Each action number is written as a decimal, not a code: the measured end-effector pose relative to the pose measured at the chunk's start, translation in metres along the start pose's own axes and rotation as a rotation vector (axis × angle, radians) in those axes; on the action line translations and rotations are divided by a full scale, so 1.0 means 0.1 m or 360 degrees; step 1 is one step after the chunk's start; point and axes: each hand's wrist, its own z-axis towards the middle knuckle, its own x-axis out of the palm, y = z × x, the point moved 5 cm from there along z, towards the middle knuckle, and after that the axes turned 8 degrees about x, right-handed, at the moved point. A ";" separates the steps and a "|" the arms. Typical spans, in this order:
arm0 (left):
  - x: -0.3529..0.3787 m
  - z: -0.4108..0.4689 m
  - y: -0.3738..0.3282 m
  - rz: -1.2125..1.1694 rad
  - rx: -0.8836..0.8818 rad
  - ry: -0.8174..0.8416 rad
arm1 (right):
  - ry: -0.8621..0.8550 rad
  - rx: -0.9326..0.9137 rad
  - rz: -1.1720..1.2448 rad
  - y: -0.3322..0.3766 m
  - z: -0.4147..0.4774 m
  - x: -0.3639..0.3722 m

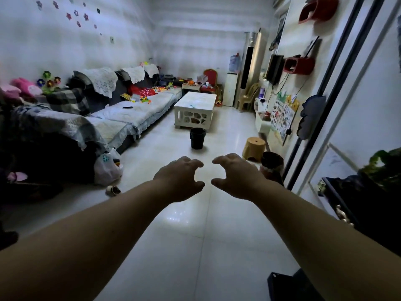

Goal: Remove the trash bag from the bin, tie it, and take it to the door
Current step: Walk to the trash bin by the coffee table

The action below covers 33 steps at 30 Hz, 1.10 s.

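Both hands out in front, bare forearms extended over the glossy white tiled floor (195, 246). Left hand (180, 179) and right hand (236, 177) side by side, fingers curled like claws, thumbs apart from fingers, gripping nothing. Small gap between the two, not touching. Round black plastic bin (197, 138), black liner at the rim, stands upright on the floor well ahead of the hands, just in front of the white carved coffee table (195, 109). Grey-covered sofa (121, 118) along the left wall. Low yellow plastic stool (253, 148) right of the bin.
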 end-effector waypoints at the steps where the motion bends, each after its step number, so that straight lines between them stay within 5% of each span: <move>1: 0.03 0.11 0.12 -0.0007 -0.0008 0.0026 | 0.0029 0.0014 -0.0013 0.03 0.16 0.08; 10: 0.34 1.22 0.91 -0.0064 -0.0035 0.0196 | 0.0212 0.0140 -0.0029 -0.11 1.39 0.53; 33: 0.95 5.63 2.05 -0.0247 -0.0208 0.0231 | 0.0373 0.0165 -0.0032 -2.01 5.80 0.66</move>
